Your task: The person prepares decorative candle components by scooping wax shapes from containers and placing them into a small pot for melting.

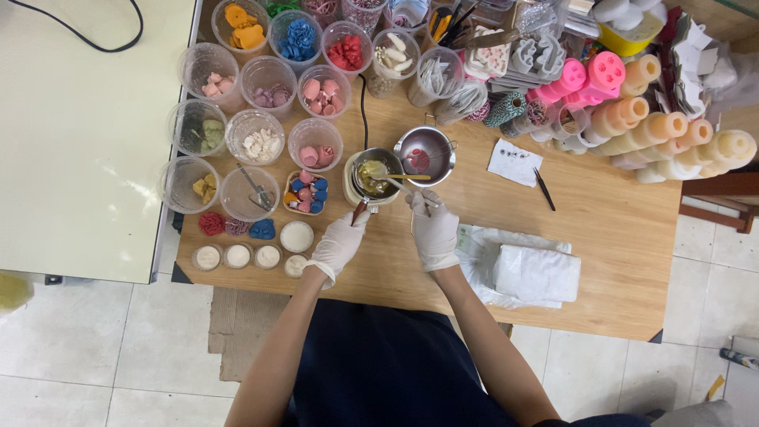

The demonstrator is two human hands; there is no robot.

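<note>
Left hand (pixel 338 243): gloved in white, seen at centre frame; the dark red handle (pixel 360 211) of the small pot (pixel 374 176) is gripped at its near end.
Right hand (pixel 433 229): gloved in white, just right of the left hand; fingers are closed on a thin stirrer (pixel 399 186) whose far end lies in the pot.
Small pot: placed on the wooden table (pixel 617 237) just above the hands, at centre frame; a yellow-green mass is seen inside.
Metal bowl (pixel 425 154): set just right of and above the pot, close beside it; a red patch is seen at its bottom, and a gold stick (pixel 411 177) is laid across its near rim.
Clear cups (pixel 261 95): grouped at upper left of the table; coloured wax pieces in orange, blue, red, pink, white and yellow are held in them.
Round white discs (pixel 237 255): lined along the table's near-left edge.
White cloth (pixel 538 273): laid on the table to the right of the right hand, apart from it.
Paper slip (pixel 514 162): seen right of the bowl, with black tweezers (pixel 544 190) beside it.
Moulds (pixel 672 134): pink, peach and cream cylinders piled at upper right.
</note>
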